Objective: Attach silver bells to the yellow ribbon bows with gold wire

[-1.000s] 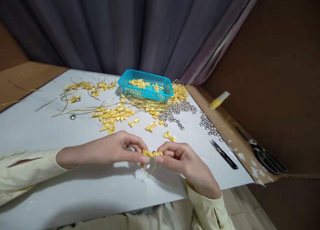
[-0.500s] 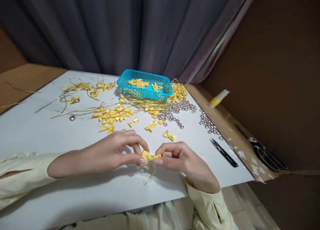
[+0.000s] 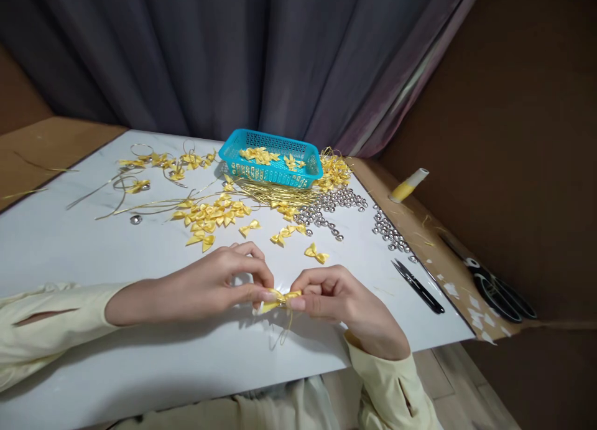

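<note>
A yellow ribbon bow is stretched between my two hands, just above the front of the white tabletop. My left hand pinches its left end between thumb and fingertips. The right end is gripped by the thumb and finger of my right hand. A thin gold cord hangs in a loop below the bow's middle. Behind my hands lie loose yellow bows, among them a single bow and a larger heap.
At the back stands a blue basket holding bows. Gold cords lie before it, with silver beads alongside. To the right are black thread snips, scissors and a yellow-and-clear tube. Finished-looking bows with cords lie back left.
The fingers of my left hand have shifted on the bow, and its left end now spreads flatter and lower. My right hand keeps nearly the same place and grip.
</note>
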`<state>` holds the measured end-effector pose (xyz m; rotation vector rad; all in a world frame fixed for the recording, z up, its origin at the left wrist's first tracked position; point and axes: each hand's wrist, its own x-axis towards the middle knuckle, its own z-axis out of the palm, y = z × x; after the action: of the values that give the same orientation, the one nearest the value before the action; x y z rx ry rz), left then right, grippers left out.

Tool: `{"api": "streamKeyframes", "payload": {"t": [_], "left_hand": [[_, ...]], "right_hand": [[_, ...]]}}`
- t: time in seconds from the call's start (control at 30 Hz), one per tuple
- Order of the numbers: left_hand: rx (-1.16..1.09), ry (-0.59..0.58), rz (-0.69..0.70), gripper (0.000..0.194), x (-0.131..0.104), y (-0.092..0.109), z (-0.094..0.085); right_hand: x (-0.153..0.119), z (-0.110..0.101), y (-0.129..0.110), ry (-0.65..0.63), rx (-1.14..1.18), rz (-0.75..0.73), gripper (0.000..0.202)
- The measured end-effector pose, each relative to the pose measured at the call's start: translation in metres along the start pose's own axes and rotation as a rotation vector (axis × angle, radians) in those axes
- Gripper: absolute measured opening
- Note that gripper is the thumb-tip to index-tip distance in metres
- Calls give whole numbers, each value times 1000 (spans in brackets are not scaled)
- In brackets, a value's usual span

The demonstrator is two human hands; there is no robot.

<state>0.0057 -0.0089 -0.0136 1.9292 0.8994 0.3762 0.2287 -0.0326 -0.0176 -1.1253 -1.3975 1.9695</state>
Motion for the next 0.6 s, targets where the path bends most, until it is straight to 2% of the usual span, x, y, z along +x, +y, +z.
{"api": "streamKeyframes", "payload": {"t": [0.17,0.3,0.47,0.6], "left_hand": [[-76,-52,-47,23,1,0,1],[-64,-80,-20,24,1,2,1],[-57,-76,-32,25,1,4,-1],[-30,-77,-26,26,1,3,-1]], "right_hand": [[0,0,0,-14,8,9,31],[0,1,-1,-25,-10,11,32],[-3,1,-2,16,-136,7,41],[-3,2,-1,2,-212,14,37]]}}
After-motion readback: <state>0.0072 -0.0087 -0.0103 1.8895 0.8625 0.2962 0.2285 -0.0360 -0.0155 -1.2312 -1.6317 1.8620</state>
